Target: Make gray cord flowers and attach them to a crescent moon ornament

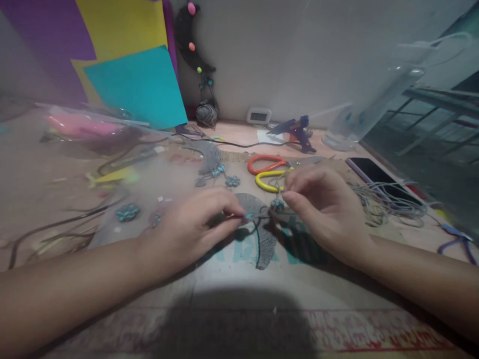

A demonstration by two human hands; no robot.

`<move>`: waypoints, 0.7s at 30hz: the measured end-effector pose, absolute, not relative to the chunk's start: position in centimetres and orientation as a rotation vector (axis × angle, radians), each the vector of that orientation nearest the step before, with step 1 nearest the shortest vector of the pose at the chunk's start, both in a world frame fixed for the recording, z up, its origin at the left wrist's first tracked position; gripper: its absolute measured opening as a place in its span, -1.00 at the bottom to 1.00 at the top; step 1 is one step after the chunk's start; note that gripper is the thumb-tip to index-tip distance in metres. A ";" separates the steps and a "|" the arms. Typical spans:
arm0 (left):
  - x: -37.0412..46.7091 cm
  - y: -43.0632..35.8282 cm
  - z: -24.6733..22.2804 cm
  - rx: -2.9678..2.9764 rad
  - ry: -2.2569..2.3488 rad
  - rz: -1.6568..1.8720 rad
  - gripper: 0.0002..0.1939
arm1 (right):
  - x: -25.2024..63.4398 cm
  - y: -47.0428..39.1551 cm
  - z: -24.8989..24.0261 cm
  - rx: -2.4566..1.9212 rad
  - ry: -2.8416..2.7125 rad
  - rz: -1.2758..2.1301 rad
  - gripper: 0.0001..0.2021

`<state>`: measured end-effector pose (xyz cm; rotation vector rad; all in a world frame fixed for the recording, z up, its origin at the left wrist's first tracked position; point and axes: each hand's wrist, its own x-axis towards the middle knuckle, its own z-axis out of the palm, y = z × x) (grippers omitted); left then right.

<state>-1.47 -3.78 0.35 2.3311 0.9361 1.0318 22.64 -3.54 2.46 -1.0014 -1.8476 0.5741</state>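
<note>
A crescent shape wrapped in grey yarn (266, 245) lies on the work surface between my hands. My left hand (200, 214) is closed, thumb and forefinger pinching a thin grey cord just left of the crescent. My right hand (329, 212) pinches a strand of grey cord (277, 185) above the crescent's right side. Close to those right fingertips sits a small cluster of turquoise and dark beads (277, 205). Shadow and fingers partly hide where the cord meets the crescent.
Behind my hands lie orange-and-yellow-handled scissors (267, 164), another grey crescent with beads (211, 157) and a glue gun (297, 132). A phone (377, 179) and loose grey cord (385, 204) are at right. A bead cluster (127, 213) lies left, and pliers (457, 242) far right.
</note>
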 end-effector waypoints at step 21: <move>-1.0 -3.7 1.6 1.947 1.302 0.942 -0.81 | 23.2 -1.9 3.3 -1.203 -2.092 1.359 -0.84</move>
